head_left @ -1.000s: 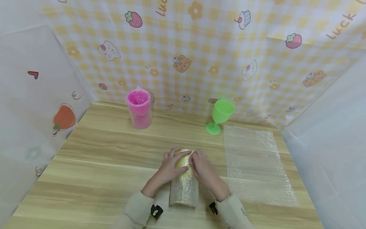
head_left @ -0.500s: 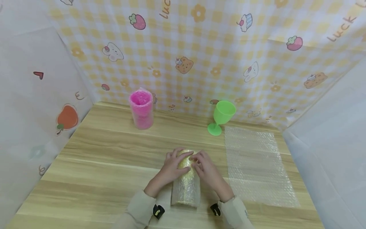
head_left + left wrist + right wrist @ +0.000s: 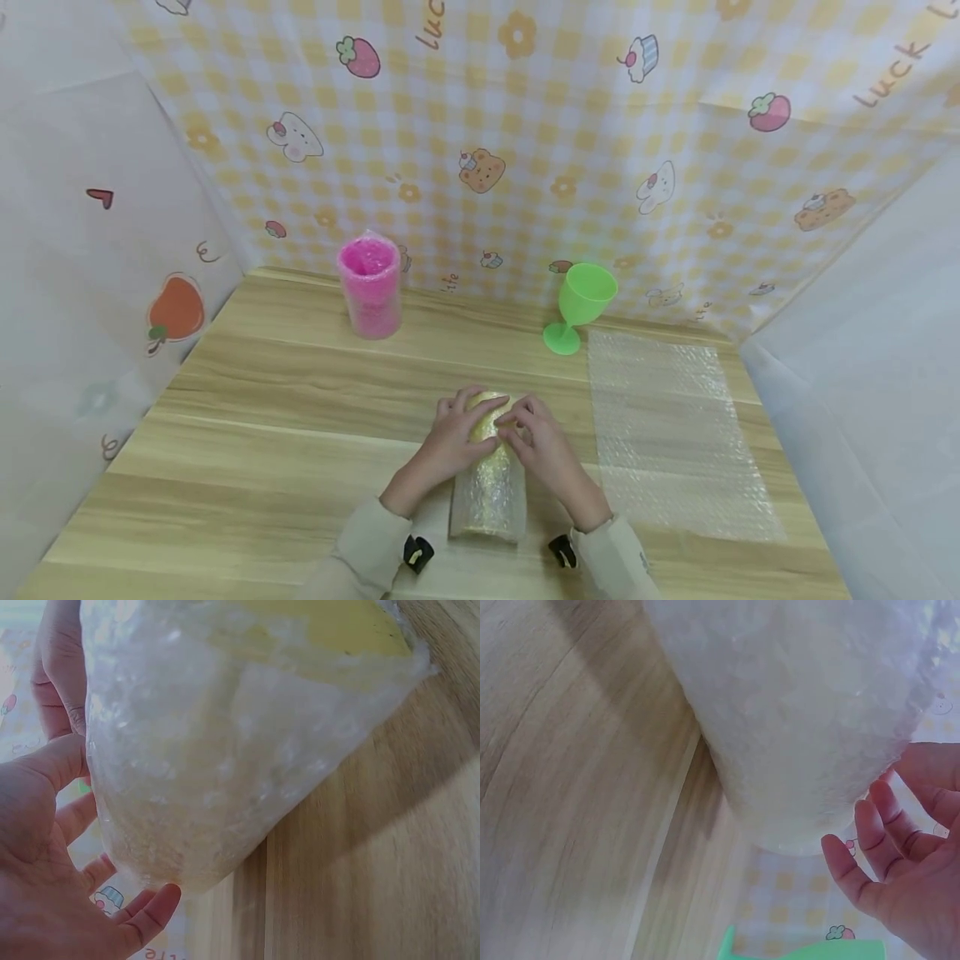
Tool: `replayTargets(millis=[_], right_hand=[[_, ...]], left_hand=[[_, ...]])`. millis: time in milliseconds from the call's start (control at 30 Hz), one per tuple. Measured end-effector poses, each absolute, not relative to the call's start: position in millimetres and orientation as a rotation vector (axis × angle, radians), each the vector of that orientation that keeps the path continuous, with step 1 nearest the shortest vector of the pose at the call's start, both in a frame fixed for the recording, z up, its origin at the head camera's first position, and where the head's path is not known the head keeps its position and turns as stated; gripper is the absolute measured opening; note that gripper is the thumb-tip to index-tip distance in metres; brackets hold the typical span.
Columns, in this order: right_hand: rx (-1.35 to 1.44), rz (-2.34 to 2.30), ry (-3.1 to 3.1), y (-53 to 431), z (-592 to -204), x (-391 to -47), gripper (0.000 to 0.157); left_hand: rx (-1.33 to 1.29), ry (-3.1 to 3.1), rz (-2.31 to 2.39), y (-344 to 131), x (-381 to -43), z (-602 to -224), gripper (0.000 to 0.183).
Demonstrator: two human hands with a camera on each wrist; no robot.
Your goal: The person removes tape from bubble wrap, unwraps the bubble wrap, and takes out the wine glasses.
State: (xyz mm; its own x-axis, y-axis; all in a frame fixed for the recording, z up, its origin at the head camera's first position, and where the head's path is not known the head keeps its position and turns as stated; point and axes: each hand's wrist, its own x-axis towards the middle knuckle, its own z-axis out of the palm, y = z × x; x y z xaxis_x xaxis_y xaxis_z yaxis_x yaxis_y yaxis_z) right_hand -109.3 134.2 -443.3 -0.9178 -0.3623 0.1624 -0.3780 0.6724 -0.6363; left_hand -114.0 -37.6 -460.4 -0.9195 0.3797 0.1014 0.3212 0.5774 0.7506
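A bundle in clear bubble wrap (image 3: 489, 500) lies lengthwise on the table, something yellow showing through its layers; the wrap hides the yellow thing's shape. My left hand (image 3: 448, 439) grips its far part from the left, thumb and fingers spread across the top. From the right, my right hand (image 3: 542, 440) pinches at the wrap on top with thumb and forefinger, their tips close together. In the left wrist view the wrapped bundle (image 3: 187, 765) widens toward a yellow part inside. The right wrist view has the right hand's fingers (image 3: 870, 832) bent beside the bundle.
A flat bubble wrap sheet (image 3: 675, 442) lies at the right. Behind it stands a green goblet (image 3: 587, 296). At the back left stands a pink bubble-wrapped cylinder (image 3: 372, 287). A checked cloth (image 3: 420, 108) hangs along the table's back edge.
The right hand's fingers, bunched together a second ago, have loosened and spread over the bundle's top. The left hand keeps its grip. The head view has shifted slightly.
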Motion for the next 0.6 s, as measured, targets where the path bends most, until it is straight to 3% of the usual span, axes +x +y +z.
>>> replayTargets(millis=[600], right_hand=[[0.619, 0.867, -2.788, 123.8, -436.8, -108.9, 0.009]], left_hand=[[0.598, 2.719, 1.286, -37.8, -111.7, -458.2, 0.051]])
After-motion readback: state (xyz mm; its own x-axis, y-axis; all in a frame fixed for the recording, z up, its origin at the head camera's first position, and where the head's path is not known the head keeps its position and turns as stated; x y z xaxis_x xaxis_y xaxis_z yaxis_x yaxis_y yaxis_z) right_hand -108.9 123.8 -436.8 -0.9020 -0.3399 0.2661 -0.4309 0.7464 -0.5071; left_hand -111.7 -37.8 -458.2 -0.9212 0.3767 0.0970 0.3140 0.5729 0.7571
